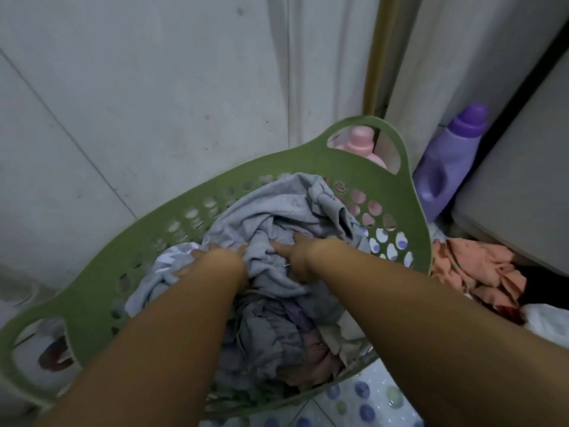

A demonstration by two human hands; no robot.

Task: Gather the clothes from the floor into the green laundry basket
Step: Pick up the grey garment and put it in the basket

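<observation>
The green laundry basket (286, 163) with round holes and two handles fills the middle of the view. Inside it lies a heap of grey clothes (271, 217), with darker grey and pinkish pieces lower down. Both arms reach into the basket. My left hand (215, 257) presses into the grey cloth on the left, fingers curled in the fabric. My right hand (295, 251) pushes down on the same grey garment, fingers spread and partly sunk in its folds. On the floor right of the basket lies an orange garment (474, 269).
A purple detergent bottle (446, 161) stands behind the basket at the right; a pink bottle (360, 143) shows through the far handle. A grey appliance (523, 180) blocks the right side. White cloth (548, 322) and a dotted mat (363, 402) lie near the basket. Grey tiles at left.
</observation>
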